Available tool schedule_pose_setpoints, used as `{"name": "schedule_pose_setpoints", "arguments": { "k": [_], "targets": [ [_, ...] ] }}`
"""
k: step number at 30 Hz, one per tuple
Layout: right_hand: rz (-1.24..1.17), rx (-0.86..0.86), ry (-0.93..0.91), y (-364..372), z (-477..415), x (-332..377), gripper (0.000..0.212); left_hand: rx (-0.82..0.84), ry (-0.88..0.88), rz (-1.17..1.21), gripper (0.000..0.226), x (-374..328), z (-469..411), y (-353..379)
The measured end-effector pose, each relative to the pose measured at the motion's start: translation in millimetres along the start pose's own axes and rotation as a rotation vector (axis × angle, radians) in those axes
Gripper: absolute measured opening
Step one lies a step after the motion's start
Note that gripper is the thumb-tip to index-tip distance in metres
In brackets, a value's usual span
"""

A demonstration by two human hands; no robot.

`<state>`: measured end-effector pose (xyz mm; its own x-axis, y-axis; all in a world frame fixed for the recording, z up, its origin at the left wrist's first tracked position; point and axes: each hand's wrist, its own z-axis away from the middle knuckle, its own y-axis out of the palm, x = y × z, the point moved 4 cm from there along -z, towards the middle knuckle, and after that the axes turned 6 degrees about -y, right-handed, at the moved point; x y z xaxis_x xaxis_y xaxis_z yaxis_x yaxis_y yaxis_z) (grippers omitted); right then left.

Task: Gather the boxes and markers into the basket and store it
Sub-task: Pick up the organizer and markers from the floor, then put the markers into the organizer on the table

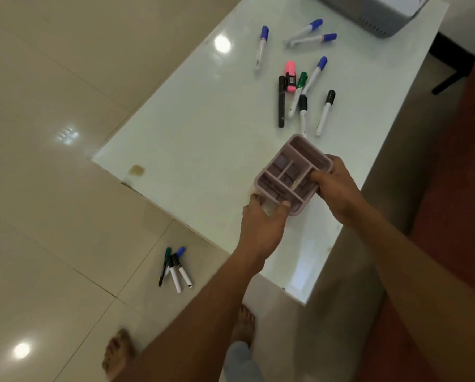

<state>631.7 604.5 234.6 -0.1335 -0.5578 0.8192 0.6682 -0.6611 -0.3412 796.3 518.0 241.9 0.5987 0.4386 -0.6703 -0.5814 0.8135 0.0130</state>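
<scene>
A mauve plastic basket (pixel 283 164) with several inner compartments sits on the white glass table (pixel 197 128). My left hand (pixel 263 219) grips its near corner, thumb over the rim. My right hand (pixel 335 186) holds the right edge, fingers curled over the wall. Beyond the basket, several markers lie scattered: blue-capped ones (pixel 262 46), a green-capped one (pixel 298 92), black-capped ones (pixel 324 113), a black pen (pixel 281 102) and a pink highlighter (pixel 290 77). More markers (pixel 175 268) lie in a small pile on the floor left of the table.
A grey appliance (pixel 374 12) stands at the table's far right corner. A red sofa (pixel 457 166) runs along the right side. Glossy beige floor tiles (pixel 51 188) spread to the left. My bare feet (pixel 119 351) stand at the table's near end.
</scene>
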Motion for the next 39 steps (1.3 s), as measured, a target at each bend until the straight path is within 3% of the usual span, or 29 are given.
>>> {"name": "schedule_pose_setpoints", "arguments": {
  "k": [4,7,9,11,14,16,20,24,29,34,36,39],
  "targets": [
    [-0.221,-0.304,0.065,7.5,28.2,-15.0,0.071,0.052,-0.027,0.011,0.069,13.6,5.9,-14.0],
    [-0.242,-0.611,0.096,35.8,82.9,-18.9,0.05,-0.051,0.113,-0.062,0.056,33.4,26.0,-39.7],
    [-0.149,-0.7,0.042,77.1,126.7,-20.5,0.033,-0.134,0.219,-0.122,0.038,52.8,40.0,-65.5],
    [-0.103,-0.646,-0.022,130.9,165.9,-21.0,0.022,-0.167,0.286,-0.165,0.024,74.5,50.2,-94.2],
    [-0.08,-0.409,-0.018,225.0,203.7,-36.8,0.016,-0.201,0.288,-0.268,0.015,121.3,55.3,-147.6],
    [0.045,-0.225,0.032,280.1,210.2,-54.2,0.011,-0.23,0.193,-0.379,0.015,157.9,50.9,-183.9],
    [0.102,-0.053,0.258,366.3,178.0,-124.4,0.016,-0.247,-0.089,-0.676,0.018,244.4,16.6,-256.4],
    [0.329,0.197,0.432,412.4,126.7,-208.7,0.026,-0.123,-0.159,-0.842,0.031,313.6,-37.0,-292.1],
    [0.605,0.307,0.301,448.9,57.3,-282.5,0.048,-0.142,-0.124,-0.801,0.037,374.2,-121.1,-306.7],
    [0.753,0.238,0.198,462.6,20.8,-324.2,0.067,-0.159,-0.06,-0.785,0.045,405.8,-185.7,-288.4],
    [0.751,0.212,0.18,463.6,14.6,-331.0,0.067,-0.161,-0.038,-0.785,0.041,409.8,-199.5,-277.5],
    [0.669,0.197,0.158,465.6,7.7,-339.6,0.051,-0.177,-0.004,-0.832,0.038,412.6,-212.3,-260.9]
  ]
}}
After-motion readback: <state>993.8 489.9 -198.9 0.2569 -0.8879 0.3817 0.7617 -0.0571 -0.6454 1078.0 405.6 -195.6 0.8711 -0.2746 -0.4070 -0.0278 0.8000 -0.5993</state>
